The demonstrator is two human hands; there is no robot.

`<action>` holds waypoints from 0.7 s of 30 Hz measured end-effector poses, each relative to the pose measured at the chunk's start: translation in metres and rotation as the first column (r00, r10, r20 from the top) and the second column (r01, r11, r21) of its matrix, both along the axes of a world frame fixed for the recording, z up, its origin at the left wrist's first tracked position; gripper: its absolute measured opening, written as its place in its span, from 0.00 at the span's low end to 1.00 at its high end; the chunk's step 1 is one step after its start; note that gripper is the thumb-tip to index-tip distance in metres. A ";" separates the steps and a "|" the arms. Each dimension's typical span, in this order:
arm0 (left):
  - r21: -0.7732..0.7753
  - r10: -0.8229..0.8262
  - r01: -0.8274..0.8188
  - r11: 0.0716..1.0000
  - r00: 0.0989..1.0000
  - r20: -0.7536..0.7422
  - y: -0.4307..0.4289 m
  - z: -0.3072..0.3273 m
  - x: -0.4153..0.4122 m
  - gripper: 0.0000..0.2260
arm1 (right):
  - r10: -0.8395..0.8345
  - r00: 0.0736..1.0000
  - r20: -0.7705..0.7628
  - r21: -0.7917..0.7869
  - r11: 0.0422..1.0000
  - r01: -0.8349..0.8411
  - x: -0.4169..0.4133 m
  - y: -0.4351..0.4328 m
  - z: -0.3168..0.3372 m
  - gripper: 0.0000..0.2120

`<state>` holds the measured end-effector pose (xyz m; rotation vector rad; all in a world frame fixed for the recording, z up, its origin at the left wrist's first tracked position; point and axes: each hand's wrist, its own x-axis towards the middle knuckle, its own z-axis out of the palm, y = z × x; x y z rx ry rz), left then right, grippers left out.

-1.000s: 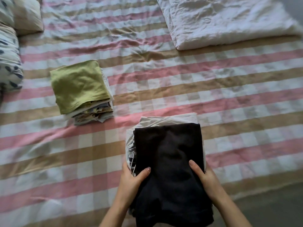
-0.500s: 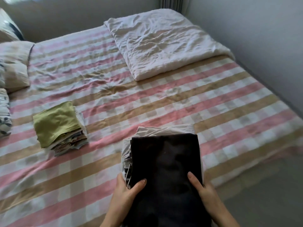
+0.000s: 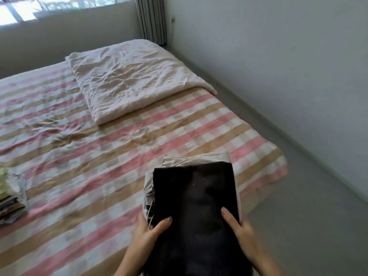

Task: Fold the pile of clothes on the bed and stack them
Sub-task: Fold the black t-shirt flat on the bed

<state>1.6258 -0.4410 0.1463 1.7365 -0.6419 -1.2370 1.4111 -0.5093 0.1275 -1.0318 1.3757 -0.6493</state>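
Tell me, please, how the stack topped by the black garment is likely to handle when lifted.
The stack is probably floppy: it is soft cloth, gripped at both sides by the left hand and right hand. Its layers may slip apart, since pale layers jut out beyond the black garment.

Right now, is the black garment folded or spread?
Folded: the black garment is a neat rectangle atop lighter folded clothes.
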 end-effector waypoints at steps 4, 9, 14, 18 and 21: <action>0.008 -0.116 0.116 0.993 0.993 -0.001 -0.045 -0.001 -0.033 0.25 | -0.093 0.996 -0.008 0.003 0.996 0.093 -0.042 -0.024 0.004 0.17; 0.041 -0.221 0.222 0.974 0.975 -0.017 -0.104 -0.006 -0.061 0.30 | -0.119 0.991 -0.067 0.030 0.992 0.121 -0.079 -0.060 0.004 0.22; 0.065 -0.250 0.255 0.965 0.965 -0.076 -0.162 -0.014 -0.079 0.29 | -0.129 0.988 -0.083 0.044 0.990 0.133 -0.100 -0.112 0.005 0.28; 0.084 -0.245 0.254 0.964 0.964 -0.105 -0.209 -0.020 -0.084 0.31 | -0.100 0.993 -0.058 0.108 0.989 0.106 -0.106 -0.162 0.003 0.23; 0.075 -0.225 0.235 0.969 0.966 -0.124 -0.241 -0.025 -0.086 0.26 | -0.104 0.994 -0.034 0.095 0.990 0.107 -0.108 -0.200 -0.003 0.28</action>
